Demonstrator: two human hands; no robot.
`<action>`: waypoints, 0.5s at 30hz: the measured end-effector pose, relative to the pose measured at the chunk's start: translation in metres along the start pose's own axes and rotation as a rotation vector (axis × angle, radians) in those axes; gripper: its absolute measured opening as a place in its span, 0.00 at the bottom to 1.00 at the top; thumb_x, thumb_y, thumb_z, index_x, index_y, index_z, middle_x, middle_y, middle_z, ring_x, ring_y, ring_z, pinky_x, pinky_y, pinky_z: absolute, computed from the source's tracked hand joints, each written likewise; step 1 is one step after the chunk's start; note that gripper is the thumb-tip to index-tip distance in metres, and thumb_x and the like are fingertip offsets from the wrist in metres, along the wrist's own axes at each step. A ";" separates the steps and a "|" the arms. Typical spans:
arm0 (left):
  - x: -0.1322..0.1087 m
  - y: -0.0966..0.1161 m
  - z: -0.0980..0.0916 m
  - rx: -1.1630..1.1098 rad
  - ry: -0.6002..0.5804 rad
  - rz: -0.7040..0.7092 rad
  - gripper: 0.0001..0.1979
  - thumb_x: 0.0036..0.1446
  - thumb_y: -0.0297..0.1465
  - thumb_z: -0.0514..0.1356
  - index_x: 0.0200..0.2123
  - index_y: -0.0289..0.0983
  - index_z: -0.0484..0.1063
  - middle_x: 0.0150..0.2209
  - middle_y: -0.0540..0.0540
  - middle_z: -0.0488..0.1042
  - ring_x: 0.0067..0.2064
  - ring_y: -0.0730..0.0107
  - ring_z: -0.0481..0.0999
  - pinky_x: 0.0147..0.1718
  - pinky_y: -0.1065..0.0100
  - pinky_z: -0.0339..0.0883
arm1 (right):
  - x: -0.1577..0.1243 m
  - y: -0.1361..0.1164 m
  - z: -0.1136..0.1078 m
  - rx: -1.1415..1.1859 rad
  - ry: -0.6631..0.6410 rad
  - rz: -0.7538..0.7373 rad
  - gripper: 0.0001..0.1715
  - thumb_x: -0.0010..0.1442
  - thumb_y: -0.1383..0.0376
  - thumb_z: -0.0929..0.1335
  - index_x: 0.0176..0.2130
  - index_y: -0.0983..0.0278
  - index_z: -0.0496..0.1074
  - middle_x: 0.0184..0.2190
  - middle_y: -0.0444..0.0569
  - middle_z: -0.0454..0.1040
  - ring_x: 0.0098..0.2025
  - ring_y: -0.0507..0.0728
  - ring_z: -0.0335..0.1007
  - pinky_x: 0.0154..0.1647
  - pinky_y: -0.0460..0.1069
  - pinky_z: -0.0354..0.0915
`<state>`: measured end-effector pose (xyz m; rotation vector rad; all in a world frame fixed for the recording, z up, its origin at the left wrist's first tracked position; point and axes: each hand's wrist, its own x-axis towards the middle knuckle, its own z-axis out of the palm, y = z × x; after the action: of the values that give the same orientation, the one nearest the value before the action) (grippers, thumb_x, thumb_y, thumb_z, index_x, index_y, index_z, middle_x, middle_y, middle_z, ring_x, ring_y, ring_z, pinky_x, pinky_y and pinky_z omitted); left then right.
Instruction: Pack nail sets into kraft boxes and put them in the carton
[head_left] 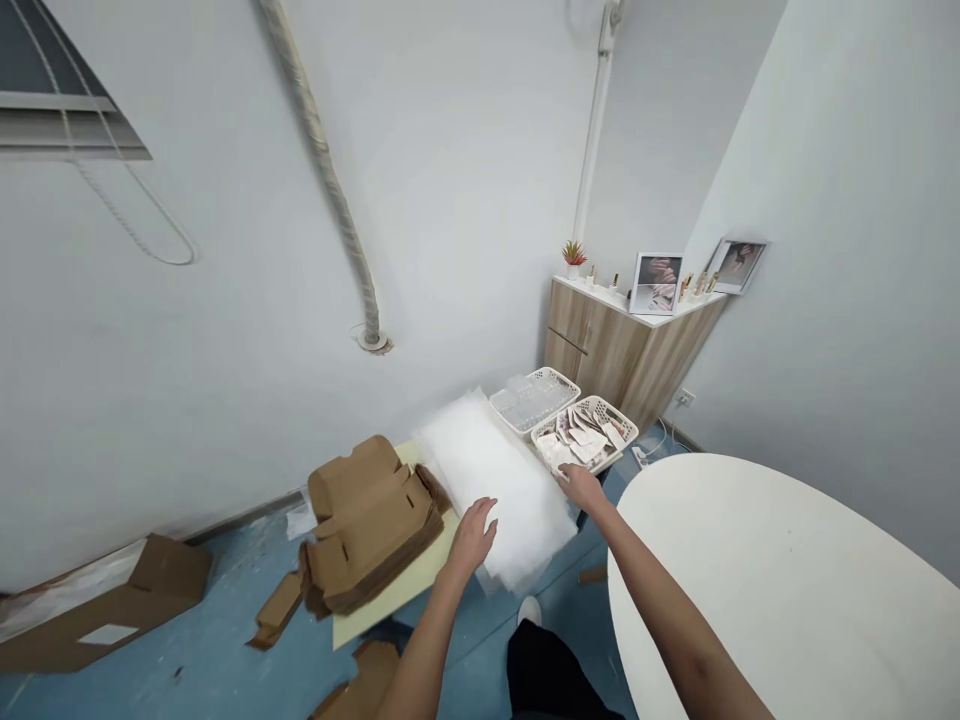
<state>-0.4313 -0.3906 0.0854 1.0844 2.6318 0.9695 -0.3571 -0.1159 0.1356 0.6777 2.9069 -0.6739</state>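
My left hand [472, 540] is spread open, over or on the near edge of a stack of white foam sheets [487, 490]. My right hand [581, 488] reaches to the front rim of a white plastic basket [585, 432] filled with printed paper cards [581, 435]. Its fingertips are among the cards, and I cannot tell if they grip one. Left of the foam, a pile of flat brown cardboard box blanks [367, 525] rests on a pale yellow board [397, 590].
A second white basket [532, 400] holds clear plastic pieces beside the first. A wood-grain cabinet [600, 345] with small bottles and framed pictures stands in the corner. A white oval table [772, 590] lies to the right. Cardboard scraps [112, 605] lie on the blue floor.
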 end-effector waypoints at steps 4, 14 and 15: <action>0.099 0.003 0.006 0.016 -0.008 0.035 0.23 0.62 0.31 0.50 0.60 0.39 0.63 0.64 0.40 0.62 0.65 0.58 0.61 0.63 0.52 0.57 | 0.094 0.009 -0.027 -0.001 0.070 0.016 0.23 0.63 0.65 0.63 0.57 0.67 0.69 0.54 0.57 0.73 0.56 0.61 0.68 0.53 0.50 0.61; 0.248 0.004 0.036 0.049 -0.082 0.059 0.26 0.66 0.40 0.49 0.64 0.39 0.57 0.68 0.38 0.53 0.70 0.52 0.49 0.65 0.43 0.47 | 0.271 0.004 -0.043 0.072 0.122 0.053 0.27 0.65 0.62 0.62 0.61 0.68 0.64 0.57 0.58 0.71 0.59 0.60 0.66 0.58 0.50 0.59; 0.251 0.002 0.039 0.052 -0.092 0.061 0.26 0.66 0.41 0.48 0.64 0.39 0.57 0.68 0.37 0.53 0.69 0.51 0.50 0.65 0.43 0.47 | 0.281 0.003 -0.041 0.082 0.119 0.066 0.27 0.65 0.62 0.61 0.62 0.68 0.63 0.57 0.58 0.71 0.58 0.60 0.67 0.57 0.50 0.59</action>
<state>-0.6002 -0.2006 0.0846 1.1977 2.5776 0.8460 -0.6080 0.0172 0.1219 0.8472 2.9618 -0.7737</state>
